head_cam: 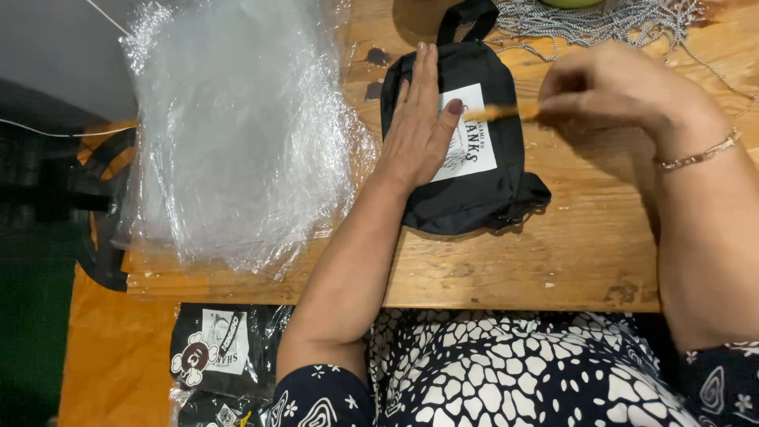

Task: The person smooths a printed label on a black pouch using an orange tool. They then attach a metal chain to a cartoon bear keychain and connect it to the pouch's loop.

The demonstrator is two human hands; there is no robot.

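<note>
A small black fabric pouch (466,190) with a white printed label and a top loop lies on the wooden table (553,261). My left hand (419,126) rests flat on it, fingers together, pressing the label's left side. My right hand (609,87) hovers to the right of the pouch, pinching a thin yellowish stick-like object (506,112), blurred, whose tip reaches over the label.
A stack of clear plastic bags (237,134) covers the table's left part. A pile of silver ball chains (601,20) lies at the far edge. Bagged black pouches (217,348) sit on an orange surface (111,356) below the table. A gold bracelet (700,154) circles my right wrist.
</note>
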